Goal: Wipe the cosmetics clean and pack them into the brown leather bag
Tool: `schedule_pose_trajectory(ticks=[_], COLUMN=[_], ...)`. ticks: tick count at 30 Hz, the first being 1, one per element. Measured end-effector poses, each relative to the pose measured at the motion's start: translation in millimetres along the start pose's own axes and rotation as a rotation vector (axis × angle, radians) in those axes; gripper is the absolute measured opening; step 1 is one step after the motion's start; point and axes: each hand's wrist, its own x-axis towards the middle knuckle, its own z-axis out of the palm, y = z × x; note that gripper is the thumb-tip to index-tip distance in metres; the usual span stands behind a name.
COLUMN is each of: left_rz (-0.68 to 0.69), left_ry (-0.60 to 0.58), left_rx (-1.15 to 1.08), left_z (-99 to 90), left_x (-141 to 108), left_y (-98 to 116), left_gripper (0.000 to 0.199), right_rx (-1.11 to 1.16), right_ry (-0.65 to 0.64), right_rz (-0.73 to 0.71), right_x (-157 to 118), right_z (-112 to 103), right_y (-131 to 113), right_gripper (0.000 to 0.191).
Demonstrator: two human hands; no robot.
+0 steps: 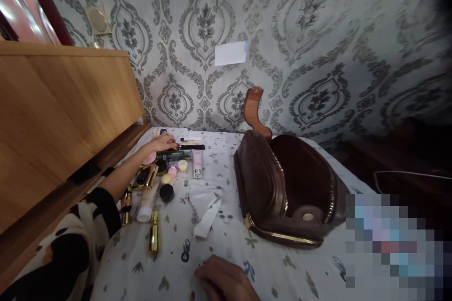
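My left hand (163,142) reaches over the far end of a group of cosmetics, its fingers curled down on a small item I cannot make out. Beside its fingertips lies a slim black tube (192,146), with a dark green bottle (173,155) just nearer. A pink squeeze tube (197,163), a cream-lidded jar (182,165), a black-lidded jar (166,192), a white-capped tube (146,204) and a gold lipstick-like tube (154,234) lie closer to me. My right hand (228,278) rests at the bottom edge, fingers bent together, with nothing visible in them.
An unzipped dark brown leather bag (261,174) stands on the right of the patterned sheet (226,240), its tan strap flap (253,108) raised against the wall. Crumpled white tissue (205,211) lies mid-sheet. A wooden cabinet (67,117) borders the left side. The lower right is pixelated.
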Motion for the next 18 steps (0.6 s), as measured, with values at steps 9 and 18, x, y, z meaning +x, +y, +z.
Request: schedule_pose_trajectory(ticks=[9,18], left_rz=[0.101,0.123], left_ry=[-0.072,0.041], left_rx=[0.176,0.303], left_z=[21.8,69.1], left_x=[-21,-55], left_y=[37,97], left_gripper=[0.027,0.026], right_rx=[0.009,0.080], right_ry=[0.064,0.129], right_rz=[-0.035,-0.035], right_x=[3,-1], right_z=[-2,-7], right_y=[-8,-16], right_gripper=[0.025,0.024])
